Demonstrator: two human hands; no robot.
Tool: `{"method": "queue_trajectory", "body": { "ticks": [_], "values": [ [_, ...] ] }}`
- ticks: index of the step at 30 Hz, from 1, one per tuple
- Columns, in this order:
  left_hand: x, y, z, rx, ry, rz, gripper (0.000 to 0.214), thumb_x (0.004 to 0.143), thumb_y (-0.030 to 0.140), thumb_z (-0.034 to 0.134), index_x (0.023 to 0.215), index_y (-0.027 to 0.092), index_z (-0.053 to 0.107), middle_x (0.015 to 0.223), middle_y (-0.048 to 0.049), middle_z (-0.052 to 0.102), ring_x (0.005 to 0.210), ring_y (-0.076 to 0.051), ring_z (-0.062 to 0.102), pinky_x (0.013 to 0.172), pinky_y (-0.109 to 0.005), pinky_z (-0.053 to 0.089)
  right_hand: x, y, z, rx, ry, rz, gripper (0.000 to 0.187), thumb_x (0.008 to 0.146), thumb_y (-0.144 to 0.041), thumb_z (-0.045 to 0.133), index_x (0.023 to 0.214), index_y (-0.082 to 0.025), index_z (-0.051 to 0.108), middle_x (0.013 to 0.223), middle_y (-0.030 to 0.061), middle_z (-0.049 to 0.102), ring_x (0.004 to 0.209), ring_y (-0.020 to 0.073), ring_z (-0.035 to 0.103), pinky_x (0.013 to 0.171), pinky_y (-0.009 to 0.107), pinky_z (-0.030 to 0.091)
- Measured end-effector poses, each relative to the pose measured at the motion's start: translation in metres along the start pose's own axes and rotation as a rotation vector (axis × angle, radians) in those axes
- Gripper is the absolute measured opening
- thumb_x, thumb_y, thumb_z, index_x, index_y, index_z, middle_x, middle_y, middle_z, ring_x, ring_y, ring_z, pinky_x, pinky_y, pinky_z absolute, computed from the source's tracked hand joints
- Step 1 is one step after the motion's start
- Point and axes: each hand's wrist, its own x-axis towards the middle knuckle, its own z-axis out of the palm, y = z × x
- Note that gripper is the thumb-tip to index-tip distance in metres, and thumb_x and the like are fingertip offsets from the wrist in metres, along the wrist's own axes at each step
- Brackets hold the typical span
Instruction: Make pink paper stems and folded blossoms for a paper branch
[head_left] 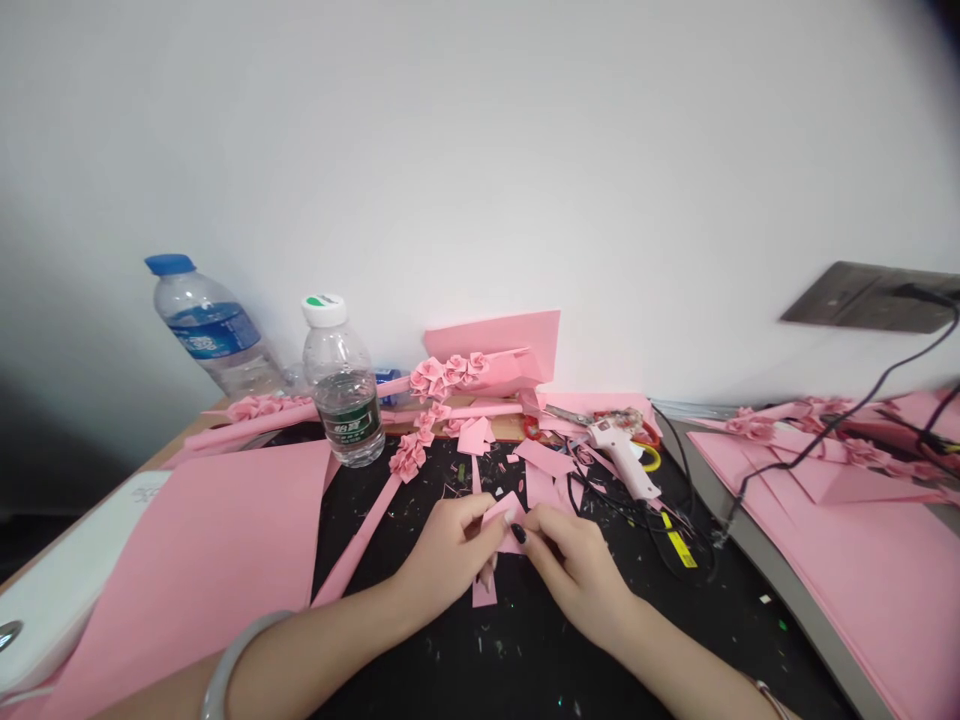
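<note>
Between my two hands is a small piece of pink paper (510, 510), held over the black mat. My left hand (448, 552) pinches its left side, the thumb lying on top. At the right side, the thumb and fingers of my right hand (576, 565) grip the same piece. Under my left fingers lies a narrow pink paper strip (484, 592). Just beyond my hands are cut pink paper pieces (544, 458). Left of my left hand, a rolled pink paper stem with paper flowers (409, 457) lies slanted.
A white glue gun (624, 458) with black cable and scissors (568, 415) lie behind my right hand. Two water bottles, one green-labelled (349, 420) and one blue-labelled (217, 335), stand at the back left. Pink sheets lie left (217, 540) and right (885, 570). A wall rises behind.
</note>
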Motion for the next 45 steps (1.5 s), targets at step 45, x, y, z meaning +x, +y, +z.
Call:
{"method": "queue_trajectory", "body": {
  "ticks": [45],
  "values": [
    [0.004, -0.002, -0.001, -0.229, 0.016, 0.070, 0.024, 0.087, 0.039, 0.047, 0.100, 0.019, 0.052, 0.093, -0.0029, 0.057, 0.081, -0.016, 0.058, 0.065, -0.026, 0.052, 0.000, 0.005, 0.002, 0.357, -0.044, 0.137, 0.036, 0.095, -0.030, 0.029, 0.067, -0.018, 0.048, 0.055, -0.0025, 0.049, 0.047, 0.0103, 0.043, 0.048, 0.023, 0.034]
  ]
}}
